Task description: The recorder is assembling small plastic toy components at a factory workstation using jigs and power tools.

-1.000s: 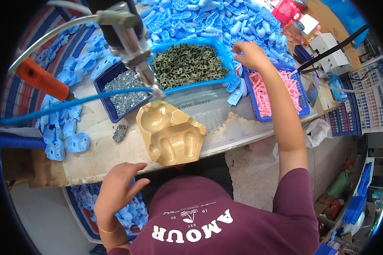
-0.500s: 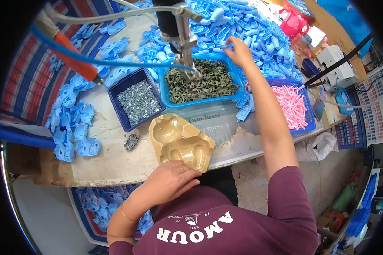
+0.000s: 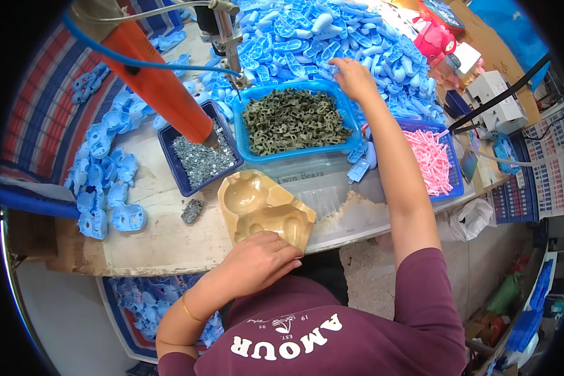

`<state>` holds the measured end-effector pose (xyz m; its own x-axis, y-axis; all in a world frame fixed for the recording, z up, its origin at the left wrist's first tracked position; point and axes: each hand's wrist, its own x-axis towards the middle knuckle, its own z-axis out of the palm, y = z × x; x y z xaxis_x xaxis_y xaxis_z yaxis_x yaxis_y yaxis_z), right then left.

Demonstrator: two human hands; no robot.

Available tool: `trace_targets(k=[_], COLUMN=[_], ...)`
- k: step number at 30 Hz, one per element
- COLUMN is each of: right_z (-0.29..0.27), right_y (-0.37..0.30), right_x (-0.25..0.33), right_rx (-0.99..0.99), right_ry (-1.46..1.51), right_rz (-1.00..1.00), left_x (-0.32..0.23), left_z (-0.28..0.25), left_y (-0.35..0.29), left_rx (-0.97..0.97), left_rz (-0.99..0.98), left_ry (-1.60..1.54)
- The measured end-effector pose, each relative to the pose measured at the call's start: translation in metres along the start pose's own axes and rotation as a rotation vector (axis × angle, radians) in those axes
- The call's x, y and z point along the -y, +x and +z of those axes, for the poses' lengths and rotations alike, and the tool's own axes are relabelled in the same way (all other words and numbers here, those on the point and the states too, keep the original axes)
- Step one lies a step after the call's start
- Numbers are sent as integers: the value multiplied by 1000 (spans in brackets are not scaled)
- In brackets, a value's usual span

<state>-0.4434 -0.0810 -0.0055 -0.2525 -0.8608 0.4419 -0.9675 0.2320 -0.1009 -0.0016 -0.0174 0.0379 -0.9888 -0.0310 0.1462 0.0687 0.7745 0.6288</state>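
My left hand (image 3: 261, 259) lies over the near rim of a glossy tan mould (image 3: 263, 203) with rounded hollows, its fingers loosely together and resting on it. The hollows in view hold nothing, though the hand covers the near part. My right arm stretches far forward, past the green-part basket. At its end my right hand (image 3: 355, 80) is at the near side of a heap of light blue plastic parts (image 3: 313, 44), thumb and forefinger apart. Some of these parts are hollow half shells. No part shows between the fingers.
A blue basket (image 3: 243, 135) holds dark green pieces, a navy tray (image 3: 188, 187) screws, another basket (image 3: 459, 172) pink strips. An orange powered screwdriver (image 3: 153, 78) hangs over the screws, beside a metal fixture (image 3: 229, 50). Blue shells (image 3: 128, 216) lie left; a screw clump (image 3: 192, 211) sits nearby.
The orange screwdriver has swung right and nearer, over the screw tray. The metal fixture has shifted left, off the green pieces. Both hands have hardly moved.
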Motion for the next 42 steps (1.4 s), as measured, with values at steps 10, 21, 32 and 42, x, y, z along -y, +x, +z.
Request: trace_targets(k=[10,21,32,42], right_z=[-79,-106,-110,-183], right_y=[-60,-162,-193,-190], right_x=[41,175,173,102], right_rx=[165,341,541,1266], right_ry=[1406,1414,1215,554], right_rz=[343,348,561,-79], left_x=[15,30,-8,-6], left_z=[2,27,32,-2], left_y=[7,47,30,10], left_rx=[-163,-455,-212,-152], left_rz=[-150,-285,53,-355], left_ry=[-247,-120,250,-631])
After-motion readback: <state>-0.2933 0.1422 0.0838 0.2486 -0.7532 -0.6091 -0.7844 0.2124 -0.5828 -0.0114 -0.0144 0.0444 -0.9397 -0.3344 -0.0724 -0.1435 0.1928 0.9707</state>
